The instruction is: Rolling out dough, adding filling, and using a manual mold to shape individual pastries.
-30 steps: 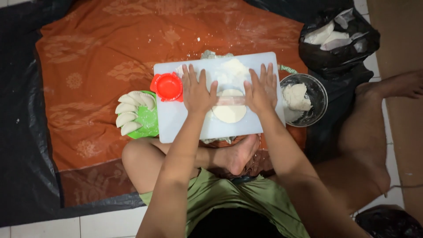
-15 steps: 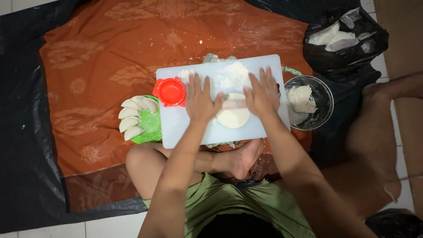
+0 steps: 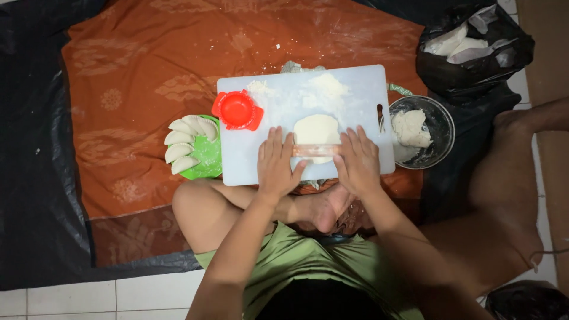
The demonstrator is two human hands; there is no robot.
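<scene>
A flat round of white dough (image 3: 317,129) lies on a floured white cutting board (image 3: 361,89) in front of my crossed legs. A thin rolling pin (image 3: 316,150) lies across the dough's near edge. My left hand (image 3: 277,163) presses flat on the pin's left end and my right hand (image 3: 357,161) presses flat on its right end, fingers stretched forward. A red round dumpling mould (image 3: 237,109) rests on the board's left corner.
A green plate (image 3: 210,157) holds several folded dumplings (image 3: 181,148) left of the board. A metal bowl (image 3: 435,121) with a dough lump (image 3: 410,127) stands to the right. A black bag (image 3: 474,41) sits at the back right. An orange patterned cloth (image 3: 130,89) covers black sheeting.
Both hands have drawn back toward my body with the rolling pin. The dough round, earlier half covered by my hands, now shows almost whole beyond the pin.
</scene>
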